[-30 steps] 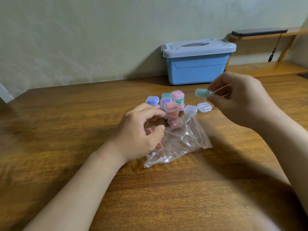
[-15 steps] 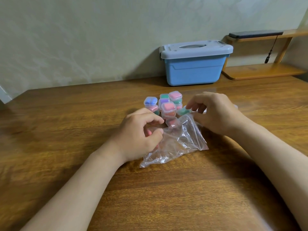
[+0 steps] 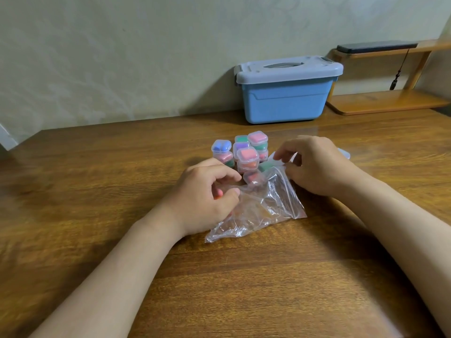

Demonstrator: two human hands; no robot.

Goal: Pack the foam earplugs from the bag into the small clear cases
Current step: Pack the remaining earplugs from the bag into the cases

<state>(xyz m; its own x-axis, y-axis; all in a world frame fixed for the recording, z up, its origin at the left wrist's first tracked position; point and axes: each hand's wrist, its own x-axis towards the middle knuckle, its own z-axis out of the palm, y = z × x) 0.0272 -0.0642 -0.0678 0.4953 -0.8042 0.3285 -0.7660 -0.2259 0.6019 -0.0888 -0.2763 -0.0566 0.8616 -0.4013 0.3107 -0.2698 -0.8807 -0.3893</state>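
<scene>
A clear plastic bag [image 3: 268,206] lies crumpled at the middle of a wooden surface [image 3: 244,284], its mouth turned away from the viewer. Only a few foam earplugs seem to remain inside. One reddish earplug [image 3: 219,193] shows beside the curled fingers of the left hand [image 3: 205,193], which is clamped on the bag's left side, bunching the plastic.

The right hand [image 3: 314,167] hovers at the bag's far corner. Its thumb and fingertips are closed on a small pale, clear piece that appears to be an empty case [image 3: 277,156], though it is hard to tell apart from the bag's edge.

Just beyond the bag stands a cluster of filled cases [image 3: 246,154], stacked and showing pink, green, blue and purple. One more case [image 3: 252,177] lies touching the bag's mouth, and another clear case [image 3: 344,153] peeks out behind the right hand.

The step in hand looks like readying a fresh case for the next earplugs. To do it well, the left hand should pin the bag flat so it cannot slide. The case should open close to the bag's mouth, well away from the stack.

Against the wall sits a blue box [image 3: 285,101] with a grey lid. To its right is a low wooden shelf [image 3: 390,101] with a dark phone [image 3: 375,47] on top.
</scene>
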